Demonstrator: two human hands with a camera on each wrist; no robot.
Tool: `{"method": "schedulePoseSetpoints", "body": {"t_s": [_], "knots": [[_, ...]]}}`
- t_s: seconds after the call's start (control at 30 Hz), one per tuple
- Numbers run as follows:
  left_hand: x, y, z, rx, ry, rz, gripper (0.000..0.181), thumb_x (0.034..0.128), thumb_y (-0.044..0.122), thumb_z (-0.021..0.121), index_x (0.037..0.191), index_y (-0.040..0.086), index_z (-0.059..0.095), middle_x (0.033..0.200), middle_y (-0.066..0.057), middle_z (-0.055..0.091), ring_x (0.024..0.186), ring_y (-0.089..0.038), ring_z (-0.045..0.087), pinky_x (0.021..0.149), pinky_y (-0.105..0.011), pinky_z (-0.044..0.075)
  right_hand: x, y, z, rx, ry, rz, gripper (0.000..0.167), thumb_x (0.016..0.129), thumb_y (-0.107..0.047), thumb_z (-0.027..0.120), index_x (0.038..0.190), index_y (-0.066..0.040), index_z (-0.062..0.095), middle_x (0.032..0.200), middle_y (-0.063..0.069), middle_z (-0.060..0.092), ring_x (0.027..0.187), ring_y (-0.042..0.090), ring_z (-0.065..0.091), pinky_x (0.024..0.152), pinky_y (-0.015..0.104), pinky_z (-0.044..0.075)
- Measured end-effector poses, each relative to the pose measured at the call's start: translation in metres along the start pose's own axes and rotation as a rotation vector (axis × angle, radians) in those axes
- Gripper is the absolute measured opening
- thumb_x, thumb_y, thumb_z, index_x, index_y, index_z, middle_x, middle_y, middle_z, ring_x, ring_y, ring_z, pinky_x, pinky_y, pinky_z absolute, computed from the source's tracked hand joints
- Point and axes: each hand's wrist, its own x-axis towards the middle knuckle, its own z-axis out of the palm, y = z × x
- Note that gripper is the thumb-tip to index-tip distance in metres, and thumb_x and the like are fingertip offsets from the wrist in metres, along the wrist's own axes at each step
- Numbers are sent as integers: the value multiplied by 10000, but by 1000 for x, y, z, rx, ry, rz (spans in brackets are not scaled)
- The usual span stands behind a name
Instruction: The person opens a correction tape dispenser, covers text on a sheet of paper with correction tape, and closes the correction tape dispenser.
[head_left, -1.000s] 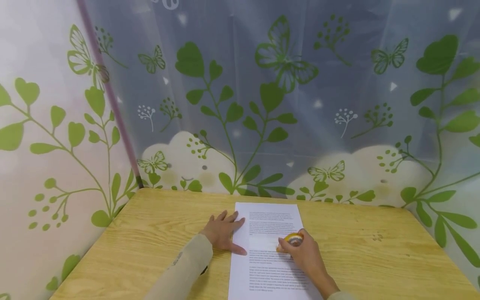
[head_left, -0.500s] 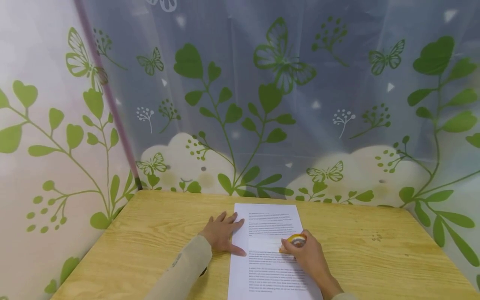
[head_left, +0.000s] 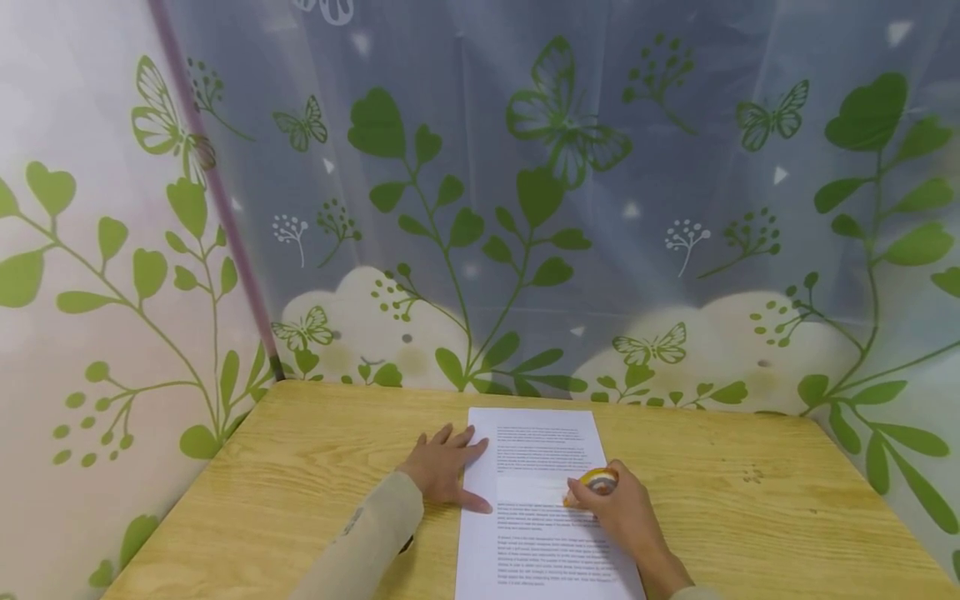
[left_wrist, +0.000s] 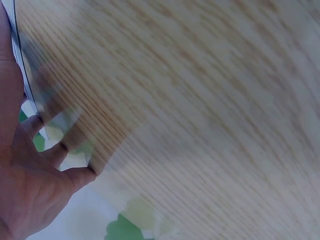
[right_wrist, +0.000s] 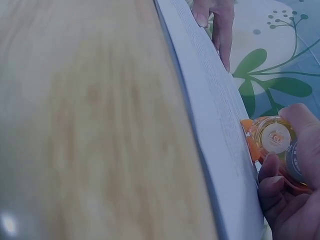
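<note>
A printed sheet of paper (head_left: 478, 550) lies on the wooden table, with a blank white band (head_left: 528, 489) between its text blocks. My left hand (head_left: 446, 471) rests with spread fingers on the sheet's left edge; the left wrist view also shows that hand (left_wrist: 35, 185) with fingertips on the surface. On the right side of the sheet, my right hand (head_left: 628, 512) grips an orange correction tape (head_left: 602, 478). In the right wrist view, the correction tape (right_wrist: 275, 137) has a clear case with a white reel, and its orange tip meets the paper (right_wrist: 215, 125). Fingers partly cover its body.
The light wooden table (head_left: 750, 517) extends on both sides of the paper. A curtain (head_left: 480, 208) printed with green leaves and butterflies hangs behind the table's far edge and along the sides.
My right hand has slid a little to the right with the correction tape along the white band. The left hand has stayed on the sheet, and the head view has shifted slightly.
</note>
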Motion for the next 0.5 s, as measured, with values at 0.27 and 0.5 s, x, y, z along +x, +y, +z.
{"method": "schedulePoseSetpoints", "body": {"t_s": [0.27,0.5], "knots": [[0,-1,3,6,4,4,1032,680,798,578,1504,231,323,1558,-76,236,1395,-415,182,1033,-666,194,2,1,-3,-17,-14,-2,461,798,-405,764,901,-41,499,821,44,622,653,156,525,563,274,422],[1,-3,4,1,6,1,1035,678,799,582,1505,235,320,1561,-71,230,1398,-413,177,1035,-667,188,5,4,-6,-59,-10,-24,466,801,-414,758,905,-44,496,804,44,608,611,154,503,509,270,409]]}}
